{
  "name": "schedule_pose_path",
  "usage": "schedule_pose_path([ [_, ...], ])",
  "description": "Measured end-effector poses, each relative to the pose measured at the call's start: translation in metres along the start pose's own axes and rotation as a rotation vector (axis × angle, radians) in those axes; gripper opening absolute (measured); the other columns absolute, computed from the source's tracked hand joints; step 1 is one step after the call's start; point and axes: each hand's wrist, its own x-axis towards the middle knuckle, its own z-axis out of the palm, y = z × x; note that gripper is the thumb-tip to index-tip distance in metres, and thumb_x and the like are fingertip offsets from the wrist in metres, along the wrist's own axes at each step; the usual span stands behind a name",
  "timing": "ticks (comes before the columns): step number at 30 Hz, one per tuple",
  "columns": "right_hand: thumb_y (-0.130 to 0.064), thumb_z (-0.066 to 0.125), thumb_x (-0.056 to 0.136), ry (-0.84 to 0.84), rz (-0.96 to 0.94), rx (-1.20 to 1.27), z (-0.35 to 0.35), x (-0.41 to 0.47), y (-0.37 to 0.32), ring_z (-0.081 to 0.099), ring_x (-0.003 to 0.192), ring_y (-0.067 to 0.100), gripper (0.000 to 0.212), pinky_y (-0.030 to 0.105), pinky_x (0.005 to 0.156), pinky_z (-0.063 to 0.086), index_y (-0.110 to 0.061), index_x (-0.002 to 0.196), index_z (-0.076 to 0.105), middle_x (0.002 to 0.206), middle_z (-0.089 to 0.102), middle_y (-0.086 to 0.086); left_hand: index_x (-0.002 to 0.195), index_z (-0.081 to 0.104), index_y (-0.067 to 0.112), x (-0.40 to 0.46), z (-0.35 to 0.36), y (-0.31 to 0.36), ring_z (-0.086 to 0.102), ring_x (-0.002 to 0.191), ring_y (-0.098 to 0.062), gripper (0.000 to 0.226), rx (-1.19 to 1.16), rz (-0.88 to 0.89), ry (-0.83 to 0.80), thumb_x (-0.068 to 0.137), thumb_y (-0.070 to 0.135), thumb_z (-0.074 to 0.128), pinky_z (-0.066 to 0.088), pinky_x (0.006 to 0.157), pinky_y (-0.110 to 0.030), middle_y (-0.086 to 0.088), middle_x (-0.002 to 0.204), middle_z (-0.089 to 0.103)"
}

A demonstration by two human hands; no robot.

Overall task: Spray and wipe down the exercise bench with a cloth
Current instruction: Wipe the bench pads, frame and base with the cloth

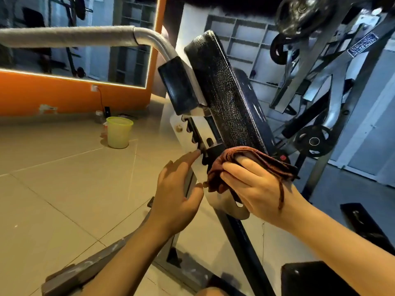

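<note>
Tiled gym floor (pixel 64 189) stretches out to the left, with an orange wall (pixel 53 92) and a lit mirror (pixel 74 50) at the far side, and weight plates on a rack (pixel 310 142) at far right. On the floor at far left stands a pale green bucket (pixel 118 132); what's inside it can't be made out. Centre frame, the exercise bench's black cracked back pad (pixel 226 92) tilts steeply upward. At its lower end the right hand (pixel 254 189) grips a folded reddish-brown cloth (pixel 252 161), fingers curled round it, pressing it against the bench's frame just below the pad. The left hand (pixel 177 193) sits just left of the cloth, fingers spread loosely, its forefinger touching the notched adjustment bracket (pixel 196 133).
</note>
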Motion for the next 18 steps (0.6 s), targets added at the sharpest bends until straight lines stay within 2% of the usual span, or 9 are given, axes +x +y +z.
schedule_pose_path([
  [2,-0.019,0.037,0.092,0.021,0.029,-0.003,0.002,0.015,0.004,0.051,0.124,0.033,0.041,0.044,0.111,0.032,-0.01,0.119,0.066,0.131,0.058,0.011,0.134,0.03,0.049,0.004,0.001,0.001,0.031,0.123,0.013,0.056,-0.029,-0.012,-0.027,0.083,0.032,0.048,0.027,0.116,-0.049,0.032,0.134,0.037],
  [5,-0.018,0.04,0.091,0.042,0.049,-0.011,0.005,0.023,0.006,0.049,0.124,0.034,0.039,0.045,0.113,0.028,-0.009,0.117,0.068,0.13,0.061,0.012,0.135,0.031,0.05,0.009,0.006,0.0,0.032,0.123,0.018,0.052,-0.083,-0.009,-0.044,0.085,0.04,0.042,0.029,0.115,-0.048,0.043,0.13,0.032],
  [8,-0.006,0.044,0.091,0.075,0.016,0.074,0.005,0.006,0.0,0.045,0.121,0.029,0.033,0.037,0.114,0.03,-0.004,0.112,0.068,0.123,0.06,0.012,0.133,0.032,0.056,0.014,0.011,0.0,0.042,0.125,0.001,0.052,-0.177,-0.071,-0.025,0.082,0.048,0.035,0.034,0.111,-0.047,0.044,0.125,0.038],
  [10,-0.001,0.032,0.099,0.059,-0.018,0.097,-0.002,-0.01,-0.003,0.044,0.12,0.026,0.031,0.032,0.113,0.028,-0.004,0.116,0.058,0.123,0.048,0.011,0.126,0.032,0.064,0.017,0.014,0.001,0.042,0.129,-0.002,0.047,-0.212,-0.093,-0.026,0.082,0.049,0.033,0.031,0.112,-0.049,0.044,0.127,0.04],
  [12,-0.011,0.014,0.106,0.042,-0.032,0.118,-0.003,-0.019,-0.001,0.041,0.124,0.025,0.038,0.032,0.113,0.025,-0.007,0.121,0.048,0.127,0.042,0.009,0.123,0.032,0.067,0.019,0.014,0.003,0.042,0.13,-0.002,0.045,-0.213,-0.099,-0.014,0.082,0.049,0.032,0.031,0.113,-0.05,0.046,0.125,0.041],
  [13,-0.014,0.011,0.107,0.021,-0.024,0.134,-0.001,-0.019,-0.001,0.04,0.127,0.025,0.041,0.033,0.114,0.024,-0.008,0.123,0.048,0.13,0.043,0.008,0.123,0.033,0.065,0.02,0.013,0.003,0.043,0.129,-0.002,0.044,-0.204,-0.093,-0.008,0.083,0.048,0.033,0.031,0.112,-0.05,0.045,0.124,0.042],
  [15,-0.013,0.016,0.105,0.004,-0.001,0.071,0.003,-0.009,0.001,0.041,0.127,0.026,0.044,0.036,0.114,0.028,-0.009,0.124,0.055,0.133,0.049,0.008,0.126,0.035,0.057,0.024,0.012,0.003,0.047,0.127,-0.006,0.045,-0.21,-0.076,0.006,0.084,0.041,0.035,0.032,0.111,-0.051,0.036,0.125,0.048],
  [18,-0.009,0.036,0.093,0.013,0.034,0.002,0.004,0.022,0.006,0.039,0.128,0.03,0.041,0.043,0.114,0.024,-0.007,0.123,0.064,0.133,0.058,0.012,0.131,0.041,0.046,0.027,0.01,0.0,0.048,0.128,-0.015,0.05,-0.29,-0.11,0.008,0.081,0.043,0.035,0.038,0.108,-0.047,0.009,0.132,0.057],
])
